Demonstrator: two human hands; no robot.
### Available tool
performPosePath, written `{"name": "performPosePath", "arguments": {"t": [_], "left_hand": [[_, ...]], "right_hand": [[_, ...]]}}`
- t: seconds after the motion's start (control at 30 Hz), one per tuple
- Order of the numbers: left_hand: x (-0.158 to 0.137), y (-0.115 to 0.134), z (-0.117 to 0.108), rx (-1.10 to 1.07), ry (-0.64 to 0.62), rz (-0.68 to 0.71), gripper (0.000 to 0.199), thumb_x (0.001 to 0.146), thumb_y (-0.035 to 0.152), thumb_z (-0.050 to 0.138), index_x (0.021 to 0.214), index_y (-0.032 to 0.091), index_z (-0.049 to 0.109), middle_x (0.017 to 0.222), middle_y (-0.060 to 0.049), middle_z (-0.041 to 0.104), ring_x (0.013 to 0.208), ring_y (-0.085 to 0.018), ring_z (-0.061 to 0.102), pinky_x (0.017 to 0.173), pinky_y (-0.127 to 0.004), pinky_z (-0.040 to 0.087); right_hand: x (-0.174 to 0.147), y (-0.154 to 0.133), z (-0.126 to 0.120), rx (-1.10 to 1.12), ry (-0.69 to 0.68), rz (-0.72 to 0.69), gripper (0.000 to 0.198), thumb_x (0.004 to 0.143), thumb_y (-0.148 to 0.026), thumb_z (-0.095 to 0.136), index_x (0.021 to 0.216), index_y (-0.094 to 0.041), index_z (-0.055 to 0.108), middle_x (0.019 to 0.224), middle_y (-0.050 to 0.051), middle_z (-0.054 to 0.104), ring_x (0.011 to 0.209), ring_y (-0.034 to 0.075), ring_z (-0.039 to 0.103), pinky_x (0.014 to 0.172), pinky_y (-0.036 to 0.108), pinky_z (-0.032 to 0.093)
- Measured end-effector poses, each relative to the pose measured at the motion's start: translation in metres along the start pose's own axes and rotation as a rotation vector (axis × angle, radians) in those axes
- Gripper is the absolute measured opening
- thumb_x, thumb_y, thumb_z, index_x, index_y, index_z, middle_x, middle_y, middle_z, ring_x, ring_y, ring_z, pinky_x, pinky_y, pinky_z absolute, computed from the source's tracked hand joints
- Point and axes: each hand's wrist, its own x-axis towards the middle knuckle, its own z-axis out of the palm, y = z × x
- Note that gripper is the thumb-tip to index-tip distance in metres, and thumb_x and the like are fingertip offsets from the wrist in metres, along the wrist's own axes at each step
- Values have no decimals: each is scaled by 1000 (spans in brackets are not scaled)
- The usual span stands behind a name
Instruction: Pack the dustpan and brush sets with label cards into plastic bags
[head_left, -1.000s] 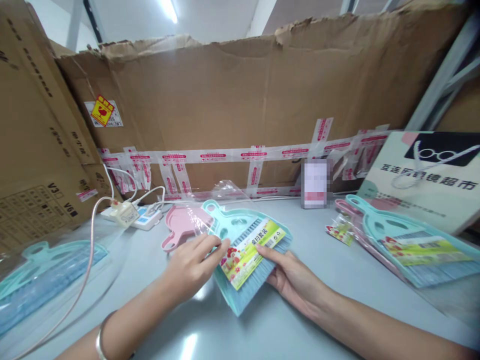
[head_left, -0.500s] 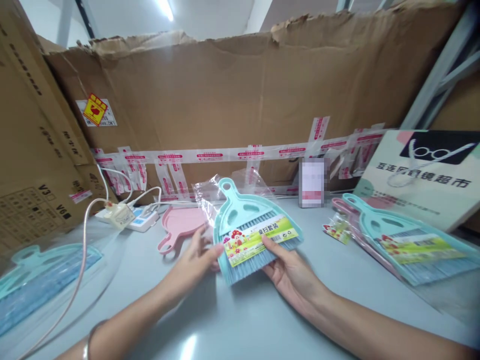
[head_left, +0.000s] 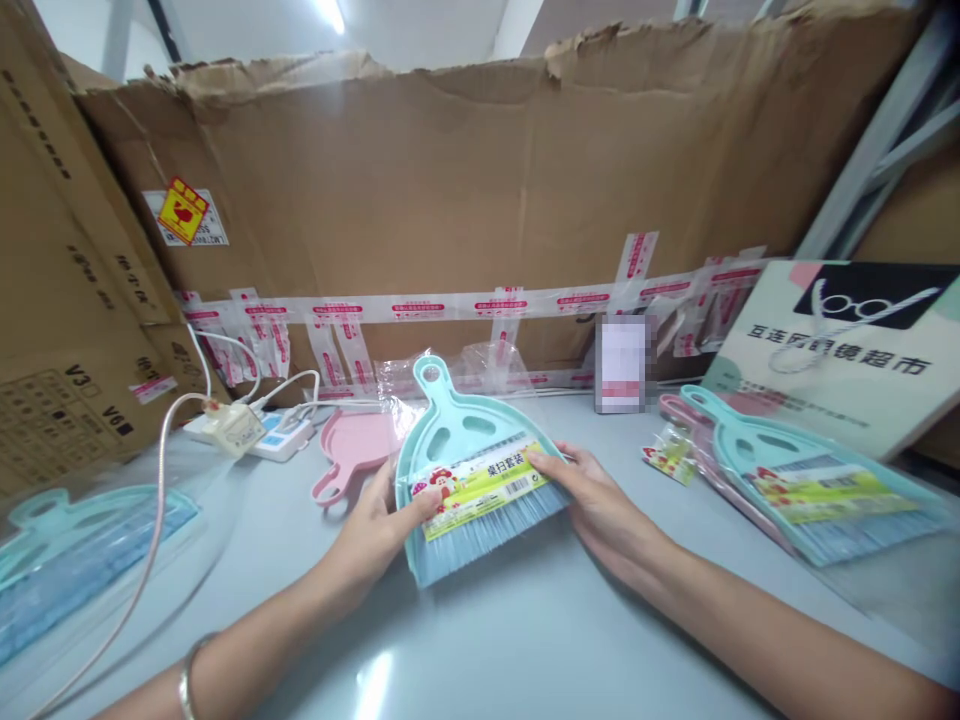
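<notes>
Near the middle of the grey counter [head_left: 525,640], both hands grasp a teal plastic dustpan-and-brush set with a yellow-green paper label [head_left: 469,470]. The left hand [head_left: 375,530] grips its left edge, thumb on the label; the right hand [head_left: 600,505] holds its right edge. A pink plastic dustpan [head_left: 352,445] lies just behind it. Toward the counter's right edge lies another teal bagged set [head_left: 802,480].

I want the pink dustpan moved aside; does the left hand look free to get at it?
Probably not at once: the left hand grips the teal brush set. The pink dustpan lies just behind it, uncovered.
</notes>
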Motion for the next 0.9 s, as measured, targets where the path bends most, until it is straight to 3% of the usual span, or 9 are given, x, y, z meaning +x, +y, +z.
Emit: {"name": "performPosePath", "arguments": {"t": [0.13, 0.27, 0.37, 0.43, 0.53, 0.67, 0.77, 0.9], "left_hand": [[2, 3, 2, -47, 3, -74, 41, 70, 37, 67, 102, 14, 56, 96, -10, 69, 91, -24, 64, 71, -32, 53], [5, 3, 0, -13, 62, -240, 34, 69, 39, 66, 87, 11, 62, 80, -10, 71, 75, -23, 67, 64, -30, 53], [5, 3, -1, -6, 82, -312, 34, 72, 41, 62, 86, 10, 64, 80, -11, 71, 70, -21, 67, 62, -29, 53], [4, 7, -1, -32, 44, -298, 38, 73, 40, 62, 100, 13, 60, 92, -10, 70, 76, -21, 67, 66, -29, 53], [0, 14, -2, -119, -120, -246, 61, 70, 34, 67, 124, 20, 44, 114, -10, 61, 93, -23, 63, 77, -33, 51], [-1, 19, -8, -124, -309, -133, 87, 60, 21, 75, 134, 25, 30, 126, -12, 53, 108, -26, 55, 89, -39, 46], [2, 18, -15, -83, -365, -109, 89, 58, 19, 75, 134, 26, 31, 126, -11, 52, 110, -26, 53, 91, -40, 45], [4, 16, -21, -63, -332, -94, 78, 61, 17, 73, 130, 24, 38, 124, -12, 54, 105, -24, 56, 88, -37, 46]], "right_hand": [[-2, -8, 3, 20, -201, 159, 31, 68, -22, 68, 96, -11, 60, 83, 7, 70, 74, 17, 66, 69, 27, 52], [-4, -1, 10, -8, -107, 179, 24, 72, -19, 64, 94, -10, 61, 76, 8, 71, 67, 18, 67, 64, 27, 53], [-5, 4, 12, -17, -59, 184, 25, 74, -18, 63, 98, -11, 59, 77, 8, 71, 66, 17, 67, 64, 27, 54], [-4, 6, 10, -17, -48, 184, 27, 74, -19, 63, 99, -12, 58, 79, 8, 71, 67, 18, 68, 64, 27, 55], [-2, 7, 6, -20, -42, 174, 29, 73, -20, 64, 100, -13, 57, 81, 8, 71, 69, 18, 67, 64, 27, 55], [0, 7, 3, 4, -61, 170, 28, 73, -20, 64, 99, -14, 56, 83, 7, 70, 71, 17, 67, 64, 27, 55], [-1, 3, 1, 19, -128, 175, 27, 73, -19, 65, 97, -14, 56, 88, 8, 69, 75, 17, 66, 68, 27, 55], [-3, -5, -2, 7, -281, 165, 36, 70, -15, 67, 103, -15, 54, 101, 7, 66, 86, 17, 64, 77, 27, 53]]}}
